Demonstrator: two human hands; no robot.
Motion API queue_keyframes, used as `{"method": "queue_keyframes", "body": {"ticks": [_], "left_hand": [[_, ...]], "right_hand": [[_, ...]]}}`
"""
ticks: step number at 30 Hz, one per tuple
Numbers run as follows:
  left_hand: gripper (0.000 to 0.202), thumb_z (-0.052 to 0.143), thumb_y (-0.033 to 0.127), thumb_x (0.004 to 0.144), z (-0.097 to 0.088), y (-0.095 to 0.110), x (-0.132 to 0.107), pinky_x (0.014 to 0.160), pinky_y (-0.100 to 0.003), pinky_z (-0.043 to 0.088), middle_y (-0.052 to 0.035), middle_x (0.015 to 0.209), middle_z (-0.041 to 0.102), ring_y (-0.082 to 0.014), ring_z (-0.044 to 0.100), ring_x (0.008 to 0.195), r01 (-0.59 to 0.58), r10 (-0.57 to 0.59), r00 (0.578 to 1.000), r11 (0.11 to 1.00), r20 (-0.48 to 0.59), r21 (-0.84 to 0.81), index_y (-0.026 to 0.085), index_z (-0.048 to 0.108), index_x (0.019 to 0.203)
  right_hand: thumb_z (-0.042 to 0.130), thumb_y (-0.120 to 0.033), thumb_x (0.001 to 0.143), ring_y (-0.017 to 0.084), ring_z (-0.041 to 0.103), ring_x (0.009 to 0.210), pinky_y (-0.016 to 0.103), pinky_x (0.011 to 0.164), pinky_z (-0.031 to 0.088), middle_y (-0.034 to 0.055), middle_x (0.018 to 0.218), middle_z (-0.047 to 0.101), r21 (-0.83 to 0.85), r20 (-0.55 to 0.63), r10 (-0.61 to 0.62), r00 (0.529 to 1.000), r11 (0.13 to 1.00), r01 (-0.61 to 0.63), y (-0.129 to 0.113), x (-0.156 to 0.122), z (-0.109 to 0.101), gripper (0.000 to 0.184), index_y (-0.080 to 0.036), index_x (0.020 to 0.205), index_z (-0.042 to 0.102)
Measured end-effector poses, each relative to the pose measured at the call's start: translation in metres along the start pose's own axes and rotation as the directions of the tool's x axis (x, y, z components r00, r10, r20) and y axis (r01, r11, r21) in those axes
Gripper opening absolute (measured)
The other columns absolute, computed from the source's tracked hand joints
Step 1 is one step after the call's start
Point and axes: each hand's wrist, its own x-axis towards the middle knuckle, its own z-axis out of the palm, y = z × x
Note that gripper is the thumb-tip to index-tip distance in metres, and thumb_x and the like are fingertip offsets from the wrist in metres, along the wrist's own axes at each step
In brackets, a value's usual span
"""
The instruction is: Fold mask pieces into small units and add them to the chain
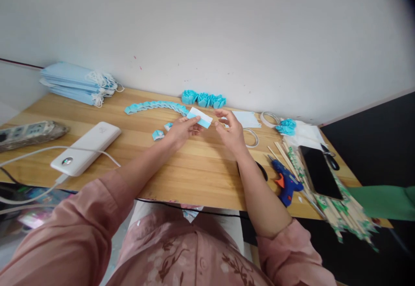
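While the left hand [181, 131] pinches one end of a blue-and-white mask strip [199, 117] at frame centre, the right hand [231, 132] hovers just beside it, fingers loosely apart — gripped at one end only, the strip could sag or slip onto the wooden table [194, 173].

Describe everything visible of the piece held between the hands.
The piece is a small flat rectangle, white with a light-blue band along its lower edge, seemingly mask fabric. It is held above the table, tilted down to the right. The left hand pinches its left end; the right hand is by its right end.
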Motion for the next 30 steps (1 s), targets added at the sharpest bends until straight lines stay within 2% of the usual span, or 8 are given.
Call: {"method": "queue_keyframes", "body": {"ticks": [3,6,16,19,21,23,26,30], "left_hand": [[0.021,0.076,0.028,0.077,0.000,0.000,0.001,0.067,-0.028,0.046,-0.0056,0.073,0.070,-0.0134,0.064,0.065,-0.003,0.003,1.000,1.000,0.004,0.000,0.012,0.065,0.083],[0.020,0.076,0.028,0.078,-0.001,0.000,0.001,0.066,-0.027,0.046,-0.0052,0.070,0.069,-0.0126,0.063,0.062,-0.001,0.001,1.000,1.000,0.013,0.002,0.011,0.065,0.081],[0.019,0.076,0.028,0.078,-0.001,0.000,0.001,0.065,-0.027,0.045,-0.0054,0.069,0.068,-0.0128,0.062,0.061,0.013,-0.013,1.000,1.000,0.027,0.024,0.011,0.066,0.081],[0.018,0.075,0.026,0.078,-0.001,0.001,0.001,0.065,-0.027,0.045,-0.0058,0.070,0.069,-0.0129,0.062,0.062,0.013,-0.013,1.000,1.000,0.013,0.023,0.011,0.066,0.081],[0.017,0.075,0.025,0.078,-0.001,0.001,0.001,0.065,-0.027,0.045,-0.0056,0.070,0.069,-0.0128,0.062,0.063,0.010,-0.010,1.000,1.000,0.005,0.014,0.011,0.066,0.080],[0.016,0.075,0.024,0.077,-0.001,0.000,0.001,0.064,-0.027,0.045,-0.0045,0.068,0.067,-0.0122,0.061,0.061,0.002,-0.003,1.000,1.000,0.006,0.008,0.011,0.065,0.079],[0.017,0.077,0.024,0.075,-0.001,-0.001,0.001,0.062,-0.026,0.045,-0.0024,0.064,0.065,-0.0109,0.059,0.059,-0.021,0.020,1.000,1.000,0.014,0.015,0.012,0.065,0.076],[0.018,0.079,0.027,0.072,0.000,-0.003,0.000,0.063,-0.026,0.045,-0.0022,0.064,0.065,-0.0106,0.057,0.059,-0.052,0.050,0.998,0.996,0.029,0.077,0.013,0.068,0.074]], "right_hand": [[0.055,-0.014,0.080,0.024,0.055,0.121,0.045,0.102,0.044,0.0036,0.126,0.064,-0.133,0.087,-0.157,0.984,0.977,0.168,-0.002,0.000,-0.001,0.038,-0.030,0.114,0.060],[0.055,-0.010,0.079,0.024,0.053,0.123,0.048,0.107,0.039,0.0037,0.128,0.063,-0.172,0.135,-0.240,0.961,0.950,0.261,-0.002,-0.001,0.001,0.039,-0.030,0.112,0.060],[0.056,-0.014,0.082,0.025,0.053,0.123,0.050,0.109,0.037,0.0030,0.128,0.063,-0.188,0.149,-0.256,0.955,0.941,0.281,0.000,-0.002,0.003,0.030,-0.030,0.106,0.062],[0.052,-0.019,0.087,0.024,0.054,0.121,0.047,0.104,0.042,0.0047,0.124,0.064,-0.127,0.107,-0.202,0.974,0.968,0.215,-0.003,-0.003,0.003,0.022,-0.029,0.105,0.062],[0.051,-0.029,0.092,0.023,0.057,0.117,0.043,0.098,0.047,0.0060,0.121,0.065,-0.045,0.058,-0.102,0.993,0.993,0.105,-0.005,-0.004,0.004,0.018,-0.028,0.107,0.061],[0.052,-0.040,0.093,0.022,0.060,0.111,0.039,0.092,0.050,0.0064,0.116,0.065,0.068,0.040,0.012,0.999,0.998,-0.014,-0.006,-0.004,0.005,0.025,-0.027,0.114,0.059],[0.060,-0.048,0.088,0.020,0.063,0.094,0.035,0.083,0.051,0.0035,0.101,0.065,0.192,0.106,0.123,0.987,0.971,-0.142,-0.001,-0.005,0.010,0.043,-0.028,0.125,0.054],[0.066,-0.050,0.082,0.016,0.057,0.073,0.031,0.070,0.048,-0.0011,0.081,0.060,0.206,0.172,0.203,0.964,0.949,-0.237,0.009,-0.005,0.017,0.051,-0.029,0.128,0.055]]}}
